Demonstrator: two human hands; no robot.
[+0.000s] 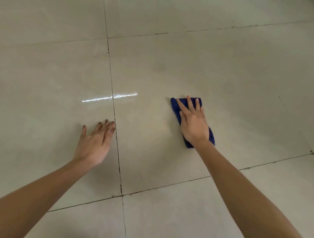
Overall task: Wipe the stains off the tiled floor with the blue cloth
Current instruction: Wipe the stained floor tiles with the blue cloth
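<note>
Blue folded fabric cloth (175, 109) lies flat on the glossy beige tiled floor (232, 78), to the right of the dark grout line (113, 107). Our right hand (193, 124) presses it down with straight, spread fingers, not gripping. Our left hand (95, 143) rests released just left of that line, fingertips reaching it.

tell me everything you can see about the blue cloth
The cloth is dark blue, soft-looking fabric, folded into a narrow pad with creased edges. It lies flat and slanted on the glossy beige floor, far end upper left, near end lower right. The right hand presses on top with straight, spread fingers, covering its middle; only the far end, a left strip and the near corners show. It sits within one tile, right of the grout line.
</note>
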